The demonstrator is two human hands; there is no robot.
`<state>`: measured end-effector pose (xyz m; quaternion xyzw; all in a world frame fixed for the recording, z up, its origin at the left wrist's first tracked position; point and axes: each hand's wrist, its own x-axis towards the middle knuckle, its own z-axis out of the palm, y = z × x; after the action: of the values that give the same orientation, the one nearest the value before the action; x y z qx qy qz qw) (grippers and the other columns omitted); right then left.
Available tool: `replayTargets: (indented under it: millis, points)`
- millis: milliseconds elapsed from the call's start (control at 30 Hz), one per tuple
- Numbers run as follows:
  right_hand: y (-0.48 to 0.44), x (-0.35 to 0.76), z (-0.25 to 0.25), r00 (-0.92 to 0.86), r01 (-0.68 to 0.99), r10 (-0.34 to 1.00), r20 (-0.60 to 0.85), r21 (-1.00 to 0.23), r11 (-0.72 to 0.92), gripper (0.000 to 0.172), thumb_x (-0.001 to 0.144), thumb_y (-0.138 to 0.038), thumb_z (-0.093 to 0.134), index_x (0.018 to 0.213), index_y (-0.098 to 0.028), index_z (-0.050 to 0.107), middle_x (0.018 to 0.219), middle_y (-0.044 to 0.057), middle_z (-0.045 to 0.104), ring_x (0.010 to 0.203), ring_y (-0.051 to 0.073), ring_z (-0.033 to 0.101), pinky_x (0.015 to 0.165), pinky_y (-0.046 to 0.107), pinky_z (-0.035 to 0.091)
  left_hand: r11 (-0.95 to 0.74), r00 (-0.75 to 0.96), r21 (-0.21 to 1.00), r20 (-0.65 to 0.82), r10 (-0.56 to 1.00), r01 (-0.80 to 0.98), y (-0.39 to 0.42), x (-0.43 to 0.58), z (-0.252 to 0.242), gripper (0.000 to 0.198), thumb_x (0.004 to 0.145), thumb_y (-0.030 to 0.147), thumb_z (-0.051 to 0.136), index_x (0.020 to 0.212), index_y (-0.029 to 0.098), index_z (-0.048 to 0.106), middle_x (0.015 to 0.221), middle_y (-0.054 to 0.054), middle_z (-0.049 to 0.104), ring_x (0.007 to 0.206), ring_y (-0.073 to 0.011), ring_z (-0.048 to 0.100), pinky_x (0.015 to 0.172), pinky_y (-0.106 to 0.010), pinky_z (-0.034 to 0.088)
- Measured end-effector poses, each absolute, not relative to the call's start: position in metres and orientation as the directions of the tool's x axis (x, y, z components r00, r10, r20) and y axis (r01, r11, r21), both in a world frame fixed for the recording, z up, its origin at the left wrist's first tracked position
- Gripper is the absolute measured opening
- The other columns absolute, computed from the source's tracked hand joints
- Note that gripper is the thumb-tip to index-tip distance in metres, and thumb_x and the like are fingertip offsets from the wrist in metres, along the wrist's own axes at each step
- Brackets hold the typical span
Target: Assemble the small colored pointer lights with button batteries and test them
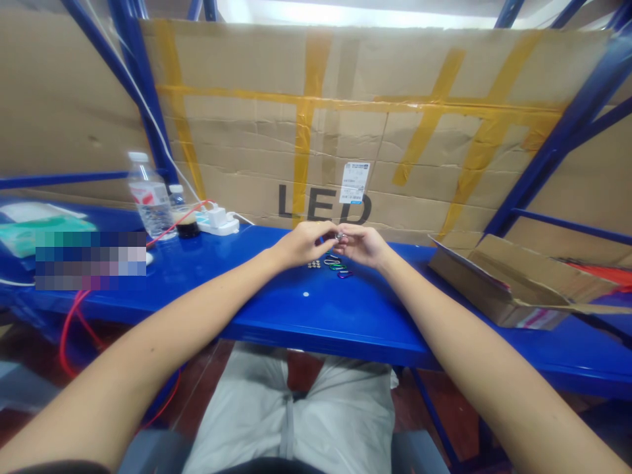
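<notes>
My left hand [307, 242] and my right hand [363, 245] meet above the blue table, fingertips together. Between them they pinch a small shiny metal piece [340, 236]; its kind is too small to make out, and the fingers partly cover it. Just below the hands lie several small coloured carabiners, among them a green carabiner [338, 267] and a purple carabiner [344, 275]. Left of these sits a little group of small shiny metal pieces [314, 264], under my left hand. Nearer to me, a small pale round spot [306, 294] shows on the tabletop.
An open cardboard box [494, 280] stands at the right. To the left are a water bottle [148, 197], a smaller bottle of dark liquid [186, 224], a white power strip [220, 224] and a red cable [79, 306]. A large taped cardboard sheet [247, 151] closes off the back.
</notes>
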<state>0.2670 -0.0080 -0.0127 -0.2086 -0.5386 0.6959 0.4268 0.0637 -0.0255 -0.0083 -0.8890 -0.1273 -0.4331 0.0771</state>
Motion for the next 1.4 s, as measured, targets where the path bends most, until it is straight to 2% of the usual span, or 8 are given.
replayTargets:
  millis: [200, 367, 533, 700, 800, 1033, 1200, 1400]
  points:
    - [-0.010, 0.263, -0.008, -0.491, -0.347, 0.843, 0.220, -0.937, 0.042, 0.022, 0.081, -0.020, 0.068, 0.067, -0.019, 0.052, 0.053, -0.006, 0.034, 0.051, 0.010, 0.034, 0.056, 0.027, 0.038, -0.930, 0.590, 0.010, 0.770, 0.242, 0.368, -0.018, 0.061, -0.009, 0.012, 0.091, 0.019, 0.061, 0.102, 0.016, 0.063, 0.087, -0.004, 0.071, 0.076, -0.0136, 0.066, 0.070, -0.026, 0.052]
    - [-0.011, 0.261, -0.006, -0.390, -0.344, 0.867, 0.311, -0.922, 0.176, 0.034, 0.078, -0.026, 0.079, 0.064, -0.020, 0.047, 0.053, -0.006, 0.035, 0.051, 0.010, 0.035, 0.054, 0.027, 0.037, -0.906, 0.596, 0.143, 0.710, 0.375, 0.399, -0.012, 0.060, -0.014, 0.011, 0.089, 0.015, 0.062, 0.100, 0.017, 0.061, 0.086, -0.002, 0.071, 0.078, -0.0143, 0.068, 0.072, -0.026, 0.051]
    - [-0.011, 0.258, -0.008, -0.399, -0.339, 0.890, 0.222, -0.937, 0.082, 0.029, 0.084, -0.025, 0.072, 0.068, -0.019, 0.049, 0.052, -0.006, 0.039, 0.052, 0.011, 0.040, 0.057, 0.027, 0.040, -0.891, 0.581, 0.166, 0.705, 0.407, 0.423, -0.010, 0.060, -0.018, 0.011, 0.090, 0.017, 0.060, 0.101, 0.018, 0.059, 0.086, -0.002, 0.071, 0.077, -0.0141, 0.067, 0.070, -0.026, 0.051]
    - [-0.010, 0.256, -0.008, -0.419, -0.328, 0.907, 0.044, -0.939, -0.107, 0.023, 0.096, -0.023, 0.054, 0.074, -0.018, 0.051, 0.054, -0.004, 0.044, 0.053, 0.011, 0.044, 0.060, 0.027, 0.044, -0.907, 0.575, 0.103, 0.742, 0.344, 0.409, -0.009, 0.060, -0.019, 0.007, 0.091, 0.020, 0.060, 0.098, 0.019, 0.058, 0.085, -0.001, 0.069, 0.073, -0.0121, 0.065, 0.068, -0.024, 0.050]
    - [-0.009, 0.256, -0.008, -0.450, -0.351, 0.893, 0.006, -0.921, -0.171, 0.023, 0.098, -0.021, 0.048, 0.076, -0.018, 0.051, 0.055, -0.003, 0.044, 0.052, 0.012, 0.045, 0.059, 0.026, 0.044, -0.916, 0.566, 0.080, 0.765, 0.309, 0.393, -0.009, 0.061, -0.018, 0.006, 0.091, 0.019, 0.060, 0.097, 0.018, 0.058, 0.084, -0.001, 0.069, 0.072, -0.0115, 0.065, 0.068, -0.024, 0.050]
    - [-0.011, 0.256, -0.007, -0.461, -0.399, 0.887, 0.012, -0.896, -0.195, 0.021, 0.097, -0.016, 0.046, 0.076, -0.018, 0.050, 0.056, -0.002, 0.045, 0.053, 0.012, 0.044, 0.059, 0.027, 0.045, -0.916, 0.575, -0.009, 0.781, 0.243, 0.400, -0.011, 0.062, -0.015, 0.001, 0.092, 0.017, 0.059, 0.092, 0.017, 0.060, 0.083, -0.003, 0.070, 0.074, -0.0128, 0.066, 0.069, -0.025, 0.051]
    - [-0.012, 0.257, -0.005, -0.454, -0.411, 0.891, 0.025, -0.893, -0.185, 0.021, 0.095, -0.014, 0.046, 0.075, -0.018, 0.051, 0.054, -0.002, 0.044, 0.052, 0.012, 0.043, 0.058, 0.027, 0.044, -0.918, 0.538, 0.030, 0.803, 0.257, 0.395, -0.015, 0.063, -0.015, 0.003, 0.091, 0.018, 0.060, 0.094, 0.016, 0.059, 0.082, -0.002, 0.070, 0.071, -0.0121, 0.066, 0.067, -0.024, 0.050]
    - [-0.012, 0.257, -0.004, -0.435, -0.406, 0.883, 0.177, -0.914, -0.018, 0.025, 0.092, -0.018, 0.058, 0.070, -0.021, 0.046, 0.050, -0.006, 0.036, 0.048, 0.011, 0.035, 0.055, 0.027, 0.040, -0.925, 0.532, 0.049, 0.806, 0.260, 0.378, -0.016, 0.063, -0.016, 0.008, 0.090, 0.018, 0.060, 0.098, 0.016, 0.058, 0.085, -0.003, 0.070, 0.073, -0.0127, 0.067, 0.065, -0.024, 0.051]
